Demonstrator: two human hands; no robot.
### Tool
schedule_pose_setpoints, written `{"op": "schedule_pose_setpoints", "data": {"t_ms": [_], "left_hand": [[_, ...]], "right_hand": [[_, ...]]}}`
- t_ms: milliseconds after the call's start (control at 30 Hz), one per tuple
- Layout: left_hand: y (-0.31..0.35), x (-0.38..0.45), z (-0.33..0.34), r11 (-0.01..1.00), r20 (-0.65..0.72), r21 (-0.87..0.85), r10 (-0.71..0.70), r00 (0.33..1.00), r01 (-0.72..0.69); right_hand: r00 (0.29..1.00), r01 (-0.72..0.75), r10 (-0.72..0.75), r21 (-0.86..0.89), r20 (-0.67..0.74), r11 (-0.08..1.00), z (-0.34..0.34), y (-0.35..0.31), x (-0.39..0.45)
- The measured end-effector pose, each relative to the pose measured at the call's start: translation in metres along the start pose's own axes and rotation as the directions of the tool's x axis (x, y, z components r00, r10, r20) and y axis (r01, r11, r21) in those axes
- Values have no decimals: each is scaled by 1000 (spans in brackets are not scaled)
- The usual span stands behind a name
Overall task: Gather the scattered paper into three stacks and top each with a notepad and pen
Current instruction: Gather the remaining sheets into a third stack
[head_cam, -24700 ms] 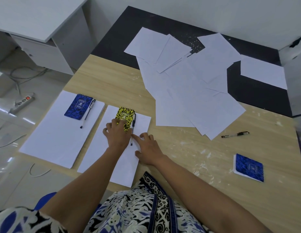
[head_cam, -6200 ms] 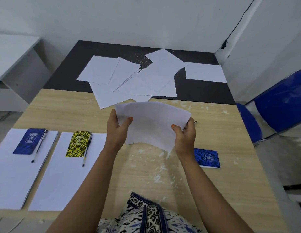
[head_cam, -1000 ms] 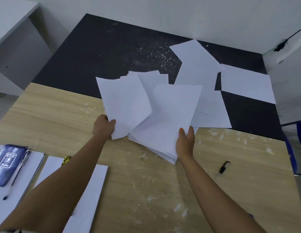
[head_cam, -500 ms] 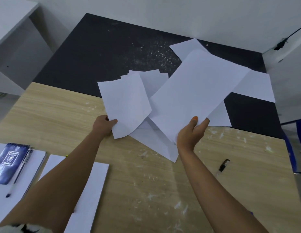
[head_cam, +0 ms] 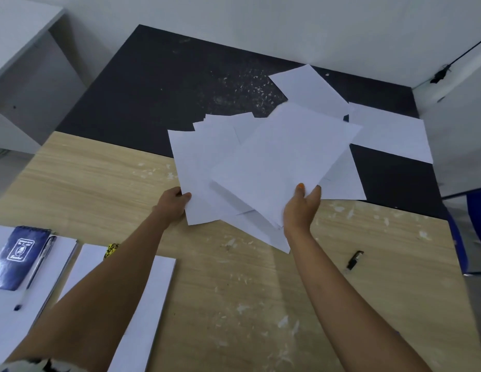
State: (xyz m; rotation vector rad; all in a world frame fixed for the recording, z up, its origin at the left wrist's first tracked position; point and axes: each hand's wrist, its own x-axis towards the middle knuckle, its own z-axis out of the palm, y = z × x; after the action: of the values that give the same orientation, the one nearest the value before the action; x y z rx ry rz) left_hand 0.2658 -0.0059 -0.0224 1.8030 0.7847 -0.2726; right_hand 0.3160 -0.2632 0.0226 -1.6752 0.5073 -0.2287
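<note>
Head view: we note the left hand [head_cam: 171, 202] pinching the loose paper sheets [head_cam: 207, 167]; right hand [head_cam: 301, 208] fingers [head_cam: 300, 189] pinch a top sheet [head_cam: 285, 159] above the table [head_cam: 234, 291].

A pale wood worktop [head_cam: 105, 178] flecked with white chips meets a black worktop [head_cam: 153, 84] behind it. A blue chair [head_cam: 478, 210] stands at the right, and a white desk [head_cam: 16, 30] at far left.

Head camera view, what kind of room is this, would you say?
Probably an office or workroom. A wood-grain table holds neat paper stacks, one topped with a blue notepad and pen; a white desk stands left, and a blue chair shows at right.
</note>
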Motion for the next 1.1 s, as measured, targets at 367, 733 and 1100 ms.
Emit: {"op": "schedule_pose_setpoints", "data": {"t_ms": [367, 733, 1100], "left_hand": [[-4, -2, -3, 999, 25, -40, -24, 999, 25], [0, 2, 10, 997, 20, -51, -55, 998, 56], [36, 0, 43, 990, -2, -137, 42, 999, -42]], "right_hand": [[884, 89, 209, -590, 417, 803, 14, 40, 14], [821, 131, 319, -699, 474, 703, 13, 62, 26], [735, 198, 295, -609, 611, 768, -2, 65, 35]]}}
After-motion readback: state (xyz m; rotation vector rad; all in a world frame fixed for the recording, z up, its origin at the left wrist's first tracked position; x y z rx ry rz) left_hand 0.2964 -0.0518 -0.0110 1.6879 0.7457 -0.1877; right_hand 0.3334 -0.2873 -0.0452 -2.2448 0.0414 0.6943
